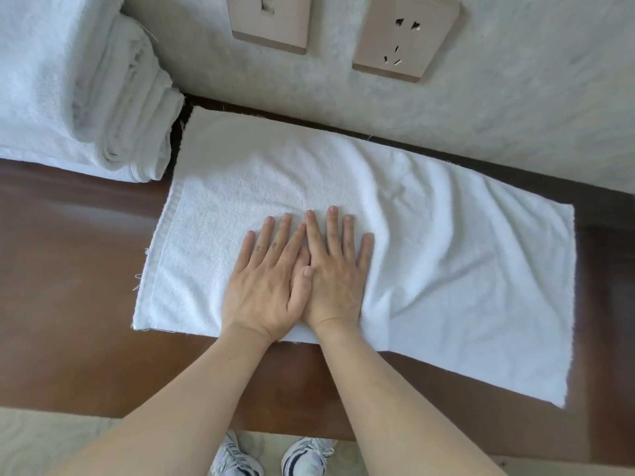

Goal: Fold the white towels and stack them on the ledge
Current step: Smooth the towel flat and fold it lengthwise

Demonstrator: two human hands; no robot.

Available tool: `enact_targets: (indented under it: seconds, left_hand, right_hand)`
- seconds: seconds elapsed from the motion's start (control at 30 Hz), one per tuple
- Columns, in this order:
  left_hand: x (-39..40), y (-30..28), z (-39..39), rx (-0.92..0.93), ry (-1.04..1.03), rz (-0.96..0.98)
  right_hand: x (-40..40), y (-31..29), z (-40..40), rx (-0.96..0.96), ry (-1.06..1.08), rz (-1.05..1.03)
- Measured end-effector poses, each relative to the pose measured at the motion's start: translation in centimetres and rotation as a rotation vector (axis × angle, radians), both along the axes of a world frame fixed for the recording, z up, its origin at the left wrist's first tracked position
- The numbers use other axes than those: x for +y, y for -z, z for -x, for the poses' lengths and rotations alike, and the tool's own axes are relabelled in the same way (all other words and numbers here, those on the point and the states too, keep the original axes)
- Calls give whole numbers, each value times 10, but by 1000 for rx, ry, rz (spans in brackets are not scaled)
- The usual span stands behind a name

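A white towel [429,242] lies spread lengthwise on the brown wooden ledge [68,269], wrinkled on its right half. My left hand [264,283] and my right hand [335,269] press flat on its near middle, side by side with straight fingers, the left thumb lying over the right hand's edge. A stack of folded white towels [113,108] stands at the ledge's far left, apart from the spread towel.
Two beige wall sockets [405,36] sit on the pale wall [532,97] behind the ledge. The ledge's front edge runs across the bottom of the view. Below it are my white sneakers [271,458] on a light floor.
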State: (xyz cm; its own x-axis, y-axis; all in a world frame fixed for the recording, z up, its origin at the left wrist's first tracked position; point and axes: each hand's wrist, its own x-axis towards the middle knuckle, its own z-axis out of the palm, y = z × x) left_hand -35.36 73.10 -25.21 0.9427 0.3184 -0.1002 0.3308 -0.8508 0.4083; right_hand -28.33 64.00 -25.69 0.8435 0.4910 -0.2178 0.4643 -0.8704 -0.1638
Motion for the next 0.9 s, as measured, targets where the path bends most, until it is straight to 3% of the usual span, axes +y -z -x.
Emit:
enact_targets:
  seconds: [0.17, 0.43, 0.9]
  left_hand:
    - [-1, 1, -3, 26, -27, -22]
    - [0, 8, -3, 73, -40, -138]
    - [-5, 2, -7, 85, -50, -170]
  right_hand:
    - [-5, 0, -3, 36, -32, -91]
    - [-61, 7, -19, -95, -77, -150]
    - [-177, 5, -70, -113, -49, -29]
